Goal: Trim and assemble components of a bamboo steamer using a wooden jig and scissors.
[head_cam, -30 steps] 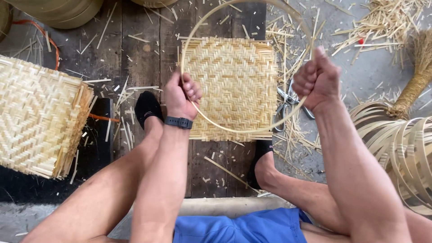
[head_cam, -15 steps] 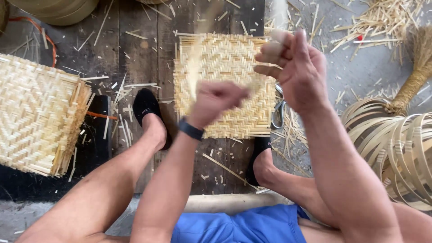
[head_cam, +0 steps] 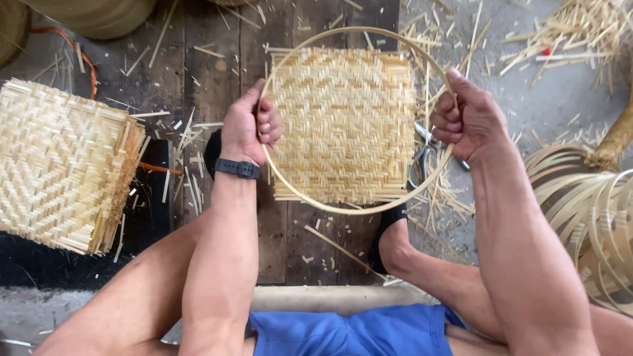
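A thin round bamboo hoop (head_cam: 343, 209) is held level over a square woven bamboo mat (head_cam: 344, 125) that lies on dark wooden boards. My left hand (head_cam: 249, 126), with a black band on its wrist, grips the hoop's left side. At the hoop's right side, my right hand (head_cam: 467, 117) is closed around the rim. The mat shows through the ring and its corners reach just past it. My feet in dark socks rest on the floor on both sides of the mat.
A stack of woven mats (head_cam: 62, 165) lies at the left. Coiled bamboo hoops (head_cam: 587, 217) pile up at the right. Scissors (head_cam: 422, 155) lie beside the mat under my right hand. Bamboo slivers litter the boards and the grey floor (head_cam: 560, 99).
Half a second ago both hands were close together and blurred above the mat. They have spread apart, and the hoop now sits level over the mat again.
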